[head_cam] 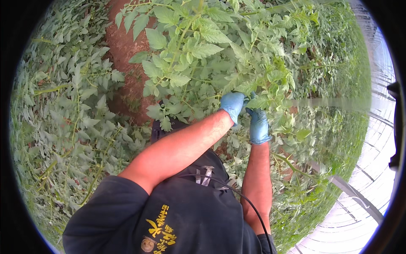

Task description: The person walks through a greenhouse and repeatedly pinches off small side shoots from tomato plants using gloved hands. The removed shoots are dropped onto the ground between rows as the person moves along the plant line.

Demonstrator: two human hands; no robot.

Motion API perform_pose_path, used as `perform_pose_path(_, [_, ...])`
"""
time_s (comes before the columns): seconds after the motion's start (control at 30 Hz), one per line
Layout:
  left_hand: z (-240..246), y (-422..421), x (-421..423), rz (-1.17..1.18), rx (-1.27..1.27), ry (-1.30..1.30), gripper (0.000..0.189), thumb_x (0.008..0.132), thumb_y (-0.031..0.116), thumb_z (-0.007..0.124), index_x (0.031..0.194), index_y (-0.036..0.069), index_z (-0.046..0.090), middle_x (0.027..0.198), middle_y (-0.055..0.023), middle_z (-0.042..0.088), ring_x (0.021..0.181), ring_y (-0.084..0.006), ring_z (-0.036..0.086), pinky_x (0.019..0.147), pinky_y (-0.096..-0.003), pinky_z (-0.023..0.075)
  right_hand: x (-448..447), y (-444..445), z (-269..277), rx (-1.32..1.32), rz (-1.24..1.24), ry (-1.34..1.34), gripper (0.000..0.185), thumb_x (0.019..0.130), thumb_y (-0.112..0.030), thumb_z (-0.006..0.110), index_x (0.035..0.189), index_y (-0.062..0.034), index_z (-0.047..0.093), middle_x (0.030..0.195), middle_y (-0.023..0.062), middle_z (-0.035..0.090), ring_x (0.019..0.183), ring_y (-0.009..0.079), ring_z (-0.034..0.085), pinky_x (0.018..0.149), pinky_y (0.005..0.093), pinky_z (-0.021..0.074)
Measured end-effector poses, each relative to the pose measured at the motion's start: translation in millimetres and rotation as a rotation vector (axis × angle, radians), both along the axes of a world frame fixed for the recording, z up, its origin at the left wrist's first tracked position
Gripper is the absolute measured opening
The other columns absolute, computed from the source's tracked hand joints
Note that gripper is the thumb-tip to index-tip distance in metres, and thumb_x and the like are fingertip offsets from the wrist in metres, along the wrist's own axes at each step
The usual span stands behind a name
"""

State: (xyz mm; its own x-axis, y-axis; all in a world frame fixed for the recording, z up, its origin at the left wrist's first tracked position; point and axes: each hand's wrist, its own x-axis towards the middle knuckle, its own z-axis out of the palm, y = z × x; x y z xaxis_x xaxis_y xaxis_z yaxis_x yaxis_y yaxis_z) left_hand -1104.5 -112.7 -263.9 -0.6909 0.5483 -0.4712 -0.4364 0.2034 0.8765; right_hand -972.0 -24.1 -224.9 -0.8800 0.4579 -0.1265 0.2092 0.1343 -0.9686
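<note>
Both of my hands wear thin blue gloves and meet among the leaves of a tomato plant [209,47] right of the view's centre. My left hand [232,104] is bent round near a green stem, its fingertips hidden by foliage. Close beside it on the right, my right hand [258,123] points up into the same leaves, fingers curled at a shoot. Leaves [258,102] cover part of the fingers, so what each hand grips is not clear. Leafy shoots stand tall just beyond the hands.
Dense tomato plants [63,104] fill the left side, with a strip of reddish bare soil [127,57] between rows. More plants stand on the right, before a pale greenhouse cover [358,203]. A grey strap [356,195] runs at lower right. A black cable [253,206] crosses my dark shirt.
</note>
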Motion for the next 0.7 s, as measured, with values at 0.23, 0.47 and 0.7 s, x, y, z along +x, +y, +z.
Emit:
perform_pose_path(0.23, [24,-32,-16,0.512,0.476,-0.595,0.025,0.106,0.017,0.058,0.123,0.004,0.07,0.102,-0.0118,0.073,0.087,-0.0222,0.071,0.082,-0.036,0.0607,-21,-12,35,0.095,-0.233,-0.245,0.033,0.097,0.0,0.067,0.13,-0.002,0.068,0.122,0.0037,0.072,0.107,0.0134,0.066,0.098,0.0294,0.053])
perform_pose_path(0.47, [59,-101,-5,0.016,0.552,-0.786,0.017,0.102,0.013,0.06,0.113,0.005,0.069,0.1,-0.0119,0.074,0.086,-0.0245,0.073,0.079,-0.0389,0.0621,-40,31,40,-0.288,-0.383,0.082,0.029,0.11,-0.011,0.055,0.137,-0.0044,0.065,0.124,0.0072,0.073,0.106,0.0197,0.068,0.098,0.0333,0.0536])
perform_pose_path(0.7, [-5,-93,72,-0.235,0.626,-0.73,0.015,0.101,0.012,0.065,0.112,0.007,0.072,0.1,-0.0072,0.076,0.085,-0.0204,0.071,0.078,-0.0361,0.0598,-24,97,101,-0.303,-0.046,-0.172,0.057,0.112,-0.041,0.052,0.156,-0.0053,0.05,0.143,0.015,0.065,0.125,0.0296,0.067,0.109,0.0464,0.0524])
